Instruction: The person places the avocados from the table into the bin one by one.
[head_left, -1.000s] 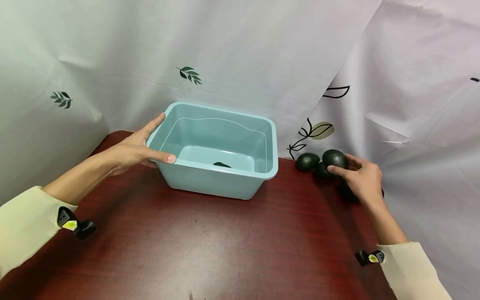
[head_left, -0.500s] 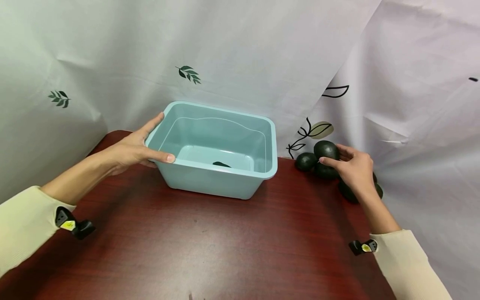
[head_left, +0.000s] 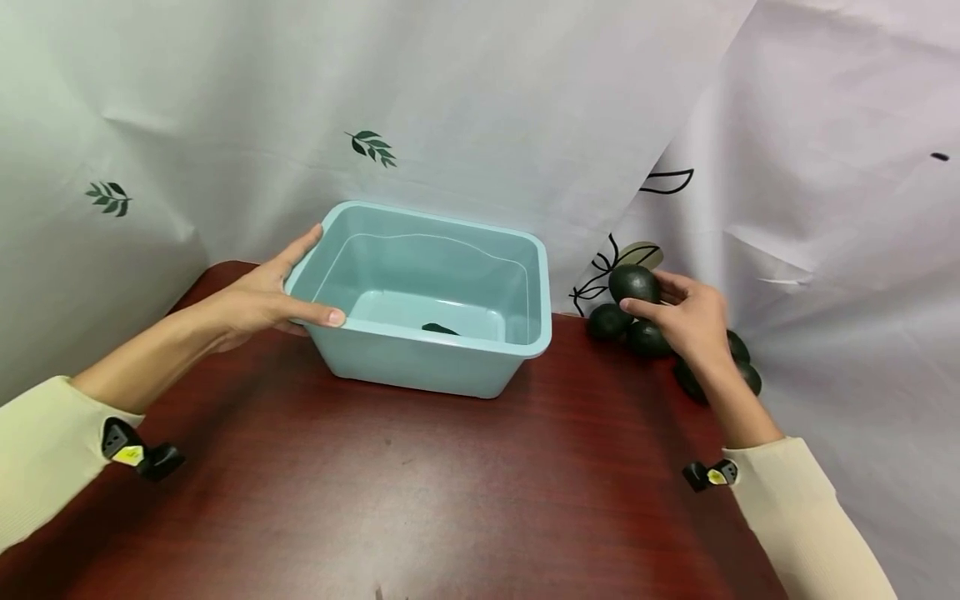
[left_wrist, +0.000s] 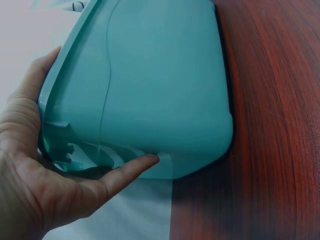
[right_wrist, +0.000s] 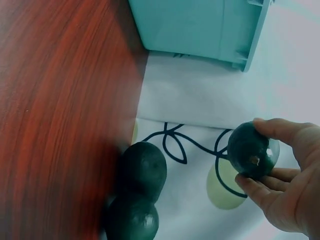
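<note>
A light blue plastic tub [head_left: 435,367] stands on the table. My left hand [head_left: 258,300] grips its left end, the thumb along the front rim and a finger up the left rim; in the left wrist view another finger reaches underneath the rim. Inside the tub a dark green avocado [head_left: 439,329] shows only its top, the front wall hiding the rest. My right hand [head_left: 693,321] pinches a dark avocado [head_left: 634,285] between thumb and fingers, raised above others. The right wrist view shows the held avocado [right_wrist: 252,150] with its stem end facing the camera.
Several more avocados lie at the table's back right, such as one [head_left: 609,322] near the back edge and one [head_left: 648,337] beside it. Behind the reddish-brown table [head_left: 450,483] hangs a white cloth [head_left: 480,108] with leaf prints, close behind the tub.
My right hand has lifted the avocado from the pile and carried it up and left toward the tub. The left hand keeps its hold on the tub.
</note>
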